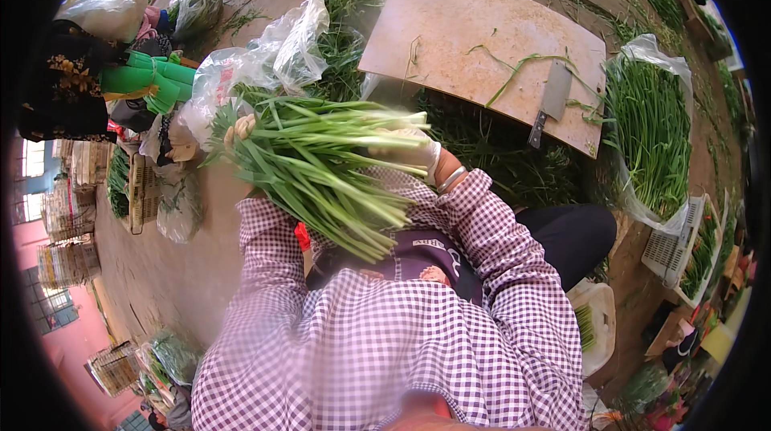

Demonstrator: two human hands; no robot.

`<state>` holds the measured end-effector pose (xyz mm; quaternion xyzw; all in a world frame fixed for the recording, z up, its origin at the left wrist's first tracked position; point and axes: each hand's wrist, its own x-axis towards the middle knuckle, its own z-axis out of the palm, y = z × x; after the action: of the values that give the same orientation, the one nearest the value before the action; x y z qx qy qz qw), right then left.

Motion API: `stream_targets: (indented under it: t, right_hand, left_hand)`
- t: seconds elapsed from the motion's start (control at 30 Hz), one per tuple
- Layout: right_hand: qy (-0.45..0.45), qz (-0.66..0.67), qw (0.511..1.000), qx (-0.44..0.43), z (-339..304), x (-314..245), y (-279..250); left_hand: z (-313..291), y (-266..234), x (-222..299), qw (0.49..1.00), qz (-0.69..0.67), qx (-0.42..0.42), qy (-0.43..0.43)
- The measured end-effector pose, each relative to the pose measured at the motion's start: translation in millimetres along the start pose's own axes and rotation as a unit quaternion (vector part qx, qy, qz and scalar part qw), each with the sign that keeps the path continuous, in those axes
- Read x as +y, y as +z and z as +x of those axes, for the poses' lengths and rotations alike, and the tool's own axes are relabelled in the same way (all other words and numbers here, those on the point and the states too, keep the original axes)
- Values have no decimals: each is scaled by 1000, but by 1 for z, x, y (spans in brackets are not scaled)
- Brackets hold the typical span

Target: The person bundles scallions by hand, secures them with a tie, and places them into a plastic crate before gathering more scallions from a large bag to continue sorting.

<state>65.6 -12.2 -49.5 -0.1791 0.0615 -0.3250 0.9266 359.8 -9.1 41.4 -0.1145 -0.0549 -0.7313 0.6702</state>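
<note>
A thick bunch of garlic chives (321, 150), long flat green leaves with paler cut ends to the right, is raised in front of my chest. Wrapped round its leafy left end is my left hand (241, 129); only its curled fingers show among the leaves. At the pale ends is my right hand (430, 160), in a whitish glove with a bangle at the wrist. Stalks and motion blur hide the right fingers, so their grip on the stalks cannot be made out. Beyond lies a board (450, 30) with a cleaver (556, 92) and loose leaves on it.
An open plastic bag of long green stalks (654, 126) stands right of the board. Clear bags of greens (345, 30) stand to its left. Cut greens (514, 154) lie under the board's near edge. A crate (671, 246) and a white tub (596, 327) are at the right.
</note>
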Motion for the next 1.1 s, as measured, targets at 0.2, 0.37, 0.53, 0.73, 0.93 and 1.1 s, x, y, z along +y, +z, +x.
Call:
stream_targets:
  t: [0.2, 0.37, 0.53, 0.73, 0.93, 1.1]
  right_hand:
    - [22, -303, 918, 257, -16, 4, 40]
    - [119, -276, 939, 168, -35, 9, 64]
    - [18, -198, 965, 171, -42, 14, 56]
    - [-41, -69, 977, 198, -58, 14, 53]
    - [-90, -16, 968, 235, -73, 14, 34]
    - [-33, -214, 921, 323, -100, 0, -4]
  left_hand:
    - [0, -36, 41, 998, 29, 16, 47]
    - [-1, -39, 37, 993, 113, 4, 37]
    - [-2, -44, 40, 989, 142, -6, 37]
    - [-7, -49, 37, 987, 159, -14, 29]
    - [-6, -54, 35, 984, 174, -13, 24]
    - [-13, -67, 50, 985, 168, -29, 40]
